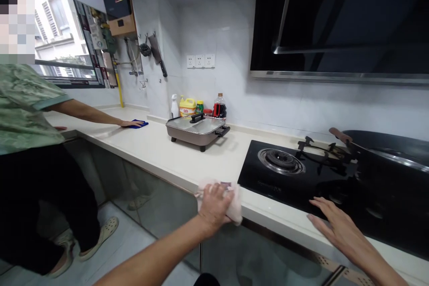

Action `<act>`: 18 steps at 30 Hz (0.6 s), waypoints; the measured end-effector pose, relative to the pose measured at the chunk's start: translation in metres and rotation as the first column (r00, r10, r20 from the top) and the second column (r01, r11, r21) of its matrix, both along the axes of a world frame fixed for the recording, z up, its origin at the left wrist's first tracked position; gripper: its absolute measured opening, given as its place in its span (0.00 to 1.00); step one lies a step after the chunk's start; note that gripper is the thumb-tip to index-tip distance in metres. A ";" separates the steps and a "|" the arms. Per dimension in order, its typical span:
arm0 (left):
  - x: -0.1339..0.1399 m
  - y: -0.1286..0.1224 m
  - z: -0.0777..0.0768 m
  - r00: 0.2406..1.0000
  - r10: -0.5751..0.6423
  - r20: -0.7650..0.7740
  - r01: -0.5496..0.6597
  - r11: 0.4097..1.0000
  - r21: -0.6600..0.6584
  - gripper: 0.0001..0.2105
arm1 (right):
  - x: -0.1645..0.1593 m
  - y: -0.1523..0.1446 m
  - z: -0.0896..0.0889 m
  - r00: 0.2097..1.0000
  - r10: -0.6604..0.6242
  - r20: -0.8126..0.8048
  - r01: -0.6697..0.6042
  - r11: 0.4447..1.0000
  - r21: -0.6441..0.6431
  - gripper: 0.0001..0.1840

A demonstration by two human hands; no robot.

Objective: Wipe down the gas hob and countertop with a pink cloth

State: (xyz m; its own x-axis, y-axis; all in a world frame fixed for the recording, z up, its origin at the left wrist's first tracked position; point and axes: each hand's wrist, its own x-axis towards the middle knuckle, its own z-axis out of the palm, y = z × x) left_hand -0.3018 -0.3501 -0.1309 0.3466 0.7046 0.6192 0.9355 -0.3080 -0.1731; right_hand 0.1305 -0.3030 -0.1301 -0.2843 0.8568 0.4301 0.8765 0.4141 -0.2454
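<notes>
A pale pink cloth (236, 208) is bunched under my left hand (214, 208), whose fingers press it against the front edge of the white countertop (150, 149). Part of the cloth hangs over that edge. My right hand (335, 223) is stretched out with its fingers extended and nothing in it, near the front edge of the black gas stove (268, 178). Whether its fingertips touch the stove, I cannot tell.
An electric pan (192, 134) with a glass lid stands behind the cloth, with several bottles behind it. A large wok (392, 152) sits on the stove's right side. At left, another person's hand (132, 124) rests on a blue cloth (140, 124). A cleaver (156, 51) hangs on the wall.
</notes>
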 end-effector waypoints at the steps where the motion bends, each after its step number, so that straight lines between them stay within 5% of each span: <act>1: 0.025 -0.002 -0.002 1.000 -0.026 -0.009 0.026 1.000 -0.001 0.43 | 0.001 0.001 -0.001 1.000 0.000 -0.012 0.000 1.000 -0.007 0.34; 6: 0.156 -0.012 -0.010 0.978 -0.196 -0.070 0.201 0.977 0.075 0.36 | 0.013 0.010 -0.008 0.996 0.026 -0.086 -0.030 0.998 -0.050 0.34; 9: 0.203 -0.012 -0.014 0.963 -0.262 -0.068 0.270 0.939 0.212 0.24 | 0.020 0.015 -0.011 0.992 0.053 -0.118 -0.059 0.997 -0.055 0.33; 13: 0.203 -0.008 -0.015 0.943 -0.327 -0.069 0.333 0.912 0.238 0.19 | 0.021 0.013 -0.008 0.993 0.064 -0.097 -0.069 0.996 -0.049 0.33; 18: 0.138 -0.003 -0.009 0.941 -0.329 -0.074 0.337 0.932 0.136 0.22 | 0.015 0.001 0.002 0.997 0.030 -0.078 -0.038 0.994 -0.101 0.35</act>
